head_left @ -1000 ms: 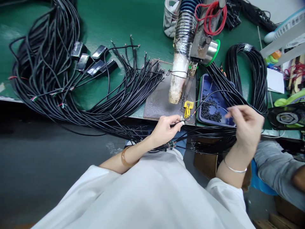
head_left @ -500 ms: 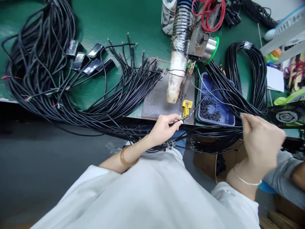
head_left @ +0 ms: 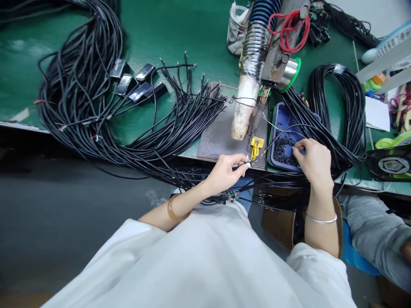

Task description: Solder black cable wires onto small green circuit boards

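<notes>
My left hand (head_left: pixel 226 172) pinches the stripped end of a black cable (head_left: pixel 257 157) at the table's front edge, just below the yellow clip (head_left: pixel 256 146) of the soldering fixture (head_left: pixel 257 81). My right hand (head_left: pixel 313 161) reaches into the blue tray (head_left: pixel 275 128) of small black sleeves (head_left: pixel 284 149), fingers curled and pinched down among them. What the fingertips hold is too small to make out. More black cables (head_left: pixel 282 184) run under my right wrist.
A large bundle of black cables (head_left: pixel 105 115) with stripped ends fans over the green table (head_left: pixel 160 34) at left. A coiled cable bundle (head_left: pixel 343 111) lies right of the tray. A grey plate (head_left: pixel 218 137) sits under the fixture. Another person's sleeve (head_left: pixel 375 226) is at lower right.
My right hand swung out to the right along the cable, then came back left and dropped into the blue tray. My left hand kept its pinch in place.
</notes>
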Action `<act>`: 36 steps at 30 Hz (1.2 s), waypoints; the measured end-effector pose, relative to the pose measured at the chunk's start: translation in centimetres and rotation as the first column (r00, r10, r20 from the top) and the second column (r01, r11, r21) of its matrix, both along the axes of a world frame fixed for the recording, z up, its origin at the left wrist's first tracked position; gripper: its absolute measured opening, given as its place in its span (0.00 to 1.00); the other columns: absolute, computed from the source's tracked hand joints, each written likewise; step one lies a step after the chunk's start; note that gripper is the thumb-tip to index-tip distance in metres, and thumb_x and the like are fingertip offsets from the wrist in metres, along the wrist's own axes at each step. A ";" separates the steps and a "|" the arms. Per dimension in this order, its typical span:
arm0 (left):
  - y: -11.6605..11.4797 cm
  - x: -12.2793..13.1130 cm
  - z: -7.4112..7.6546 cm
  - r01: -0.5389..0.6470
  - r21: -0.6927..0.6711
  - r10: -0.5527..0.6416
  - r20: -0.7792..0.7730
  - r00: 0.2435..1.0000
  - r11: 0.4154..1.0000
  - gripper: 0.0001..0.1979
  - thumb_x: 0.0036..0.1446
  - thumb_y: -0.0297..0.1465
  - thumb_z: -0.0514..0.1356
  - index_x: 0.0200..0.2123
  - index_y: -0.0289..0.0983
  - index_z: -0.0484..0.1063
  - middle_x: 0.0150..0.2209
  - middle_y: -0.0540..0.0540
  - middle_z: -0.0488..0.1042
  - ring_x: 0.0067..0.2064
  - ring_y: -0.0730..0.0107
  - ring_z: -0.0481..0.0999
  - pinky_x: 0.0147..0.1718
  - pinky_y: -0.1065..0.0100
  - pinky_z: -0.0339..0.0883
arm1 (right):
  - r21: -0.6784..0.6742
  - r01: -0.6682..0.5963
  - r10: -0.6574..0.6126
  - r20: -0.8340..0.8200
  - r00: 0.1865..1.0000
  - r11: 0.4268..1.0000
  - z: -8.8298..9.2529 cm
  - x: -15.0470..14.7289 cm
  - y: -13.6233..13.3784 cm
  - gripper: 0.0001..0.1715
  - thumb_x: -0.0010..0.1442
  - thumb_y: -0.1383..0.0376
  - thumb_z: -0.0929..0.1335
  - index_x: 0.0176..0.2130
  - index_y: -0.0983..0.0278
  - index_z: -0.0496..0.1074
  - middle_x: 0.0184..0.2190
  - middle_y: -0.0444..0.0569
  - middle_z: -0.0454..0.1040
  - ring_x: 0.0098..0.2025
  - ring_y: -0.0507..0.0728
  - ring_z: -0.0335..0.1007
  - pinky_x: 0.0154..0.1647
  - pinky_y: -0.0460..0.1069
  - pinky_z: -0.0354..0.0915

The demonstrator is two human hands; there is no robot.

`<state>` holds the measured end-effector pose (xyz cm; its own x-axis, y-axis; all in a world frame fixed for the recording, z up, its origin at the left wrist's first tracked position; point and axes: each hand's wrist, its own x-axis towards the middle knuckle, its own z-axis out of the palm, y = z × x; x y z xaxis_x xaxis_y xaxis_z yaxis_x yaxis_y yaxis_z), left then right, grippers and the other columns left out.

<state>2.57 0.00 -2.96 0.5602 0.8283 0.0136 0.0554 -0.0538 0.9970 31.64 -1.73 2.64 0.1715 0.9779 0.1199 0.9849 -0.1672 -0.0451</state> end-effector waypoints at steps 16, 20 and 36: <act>-0.2 0.3 2.3 -0.079 -0.035 0.080 0.024 0.997 0.996 0.11 0.62 0.30 0.59 0.26 0.35 0.67 0.22 0.50 0.74 0.25 0.77 0.72 0.30 0.74 0.67 | 0.278 0.195 0.130 -0.825 0.550 0.941 -1.2 -12.1 -5.8 0.06 0.59 0.62 0.74 0.35 0.62 0.77 0.33 0.44 0.77 0.19 0.44 0.52 0.18 0.45 0.45; -0.3 0.2 2.4 -0.085 -0.021 0.085 0.012 0.996 0.996 0.11 0.62 0.31 0.59 0.27 0.35 0.68 0.22 0.50 0.74 0.25 0.76 0.72 0.30 0.74 0.67 | 0.248 0.198 0.090 -0.808 0.582 0.948 -2.4 -12.6 -5.4 0.07 0.61 0.61 0.72 0.37 0.62 0.77 0.28 0.41 0.72 0.19 0.44 0.46 0.19 0.46 0.43; -0.4 0.1 2.5 -0.071 -0.001 0.071 0.015 0.997 0.997 0.11 0.62 0.30 0.59 0.27 0.35 0.67 0.22 0.51 0.73 0.25 0.78 0.70 0.30 0.75 0.65 | 0.239 0.138 0.109 -0.788 0.606 0.961 -2.3 -12.5 -5.5 0.04 0.61 0.64 0.72 0.36 0.63 0.77 0.24 0.38 0.66 0.20 0.44 0.45 0.22 0.46 0.44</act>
<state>2.63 -0.36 -0.47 0.4996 0.8660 0.0213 0.0444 -0.0501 0.9978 19.10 -7.19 0.32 0.3329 0.9282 0.1665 0.5382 -0.0420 -0.8418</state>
